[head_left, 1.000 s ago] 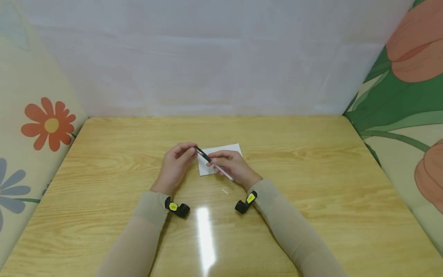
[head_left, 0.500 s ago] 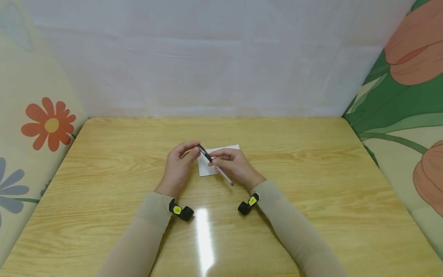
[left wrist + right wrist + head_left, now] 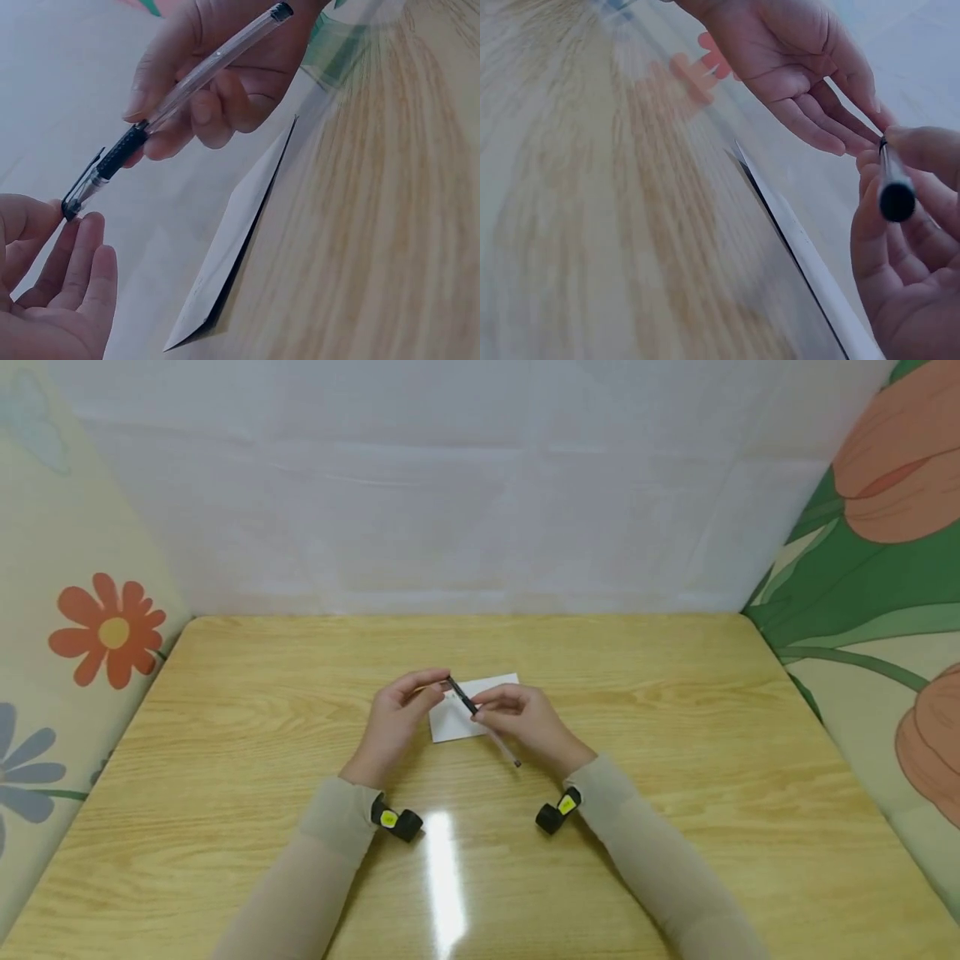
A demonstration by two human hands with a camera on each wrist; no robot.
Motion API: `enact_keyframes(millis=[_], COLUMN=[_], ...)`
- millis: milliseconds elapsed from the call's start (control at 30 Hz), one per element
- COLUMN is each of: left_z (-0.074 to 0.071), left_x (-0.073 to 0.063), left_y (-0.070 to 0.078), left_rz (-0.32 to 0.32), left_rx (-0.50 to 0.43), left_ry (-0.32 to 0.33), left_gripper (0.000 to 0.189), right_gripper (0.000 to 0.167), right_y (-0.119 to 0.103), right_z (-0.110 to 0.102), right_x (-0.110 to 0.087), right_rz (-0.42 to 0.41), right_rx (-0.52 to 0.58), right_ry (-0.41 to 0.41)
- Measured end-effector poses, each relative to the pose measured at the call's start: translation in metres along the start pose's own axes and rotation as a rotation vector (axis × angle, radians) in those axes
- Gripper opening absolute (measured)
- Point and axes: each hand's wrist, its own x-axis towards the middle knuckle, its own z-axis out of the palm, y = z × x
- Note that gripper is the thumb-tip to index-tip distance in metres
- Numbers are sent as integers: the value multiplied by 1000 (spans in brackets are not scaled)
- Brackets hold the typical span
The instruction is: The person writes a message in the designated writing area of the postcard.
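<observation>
A clear-barrelled pen with a black grip section slants between both hands above the table. My left hand pinches the cap with its black clip, at the pen's upper left end. My right hand holds the pen at the grip between thumb and fingers. The black end of the barrel points back toward the right wrist camera. Beneath the hands lies a white card-like sheet, partly covered by the right hand and the pen in the head view.
The wood-grain table spreads around the hands. A white cloth hangs behind it, with floral panels at either side. Each wrist carries a small black camera on a strap.
Both hands have shifted slightly to the right with the pen, which slants a little more steeply in the head view. The white sheet stays in place.
</observation>
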Motion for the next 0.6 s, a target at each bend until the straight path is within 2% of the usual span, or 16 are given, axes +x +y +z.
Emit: enact_keyframes(millis=[267, 400, 600], left_z=[2, 1, -1], left_x=[0, 0, 1], left_y=[4, 5, 6], left_rz=[-14, -20, -59], left_rx=[-6, 12, 68], left_ry=[-44, -34, -15], left_gripper=[31, 30, 28], right_gripper=[24, 25, 23], right_y=[2, 3, 3], right_z=[-6, -8, -16], right_x=[-8, -10, -13], right_rz=[7, 23, 51], right_rx=[-111, -150, -187], right_ry=[30, 50, 124])
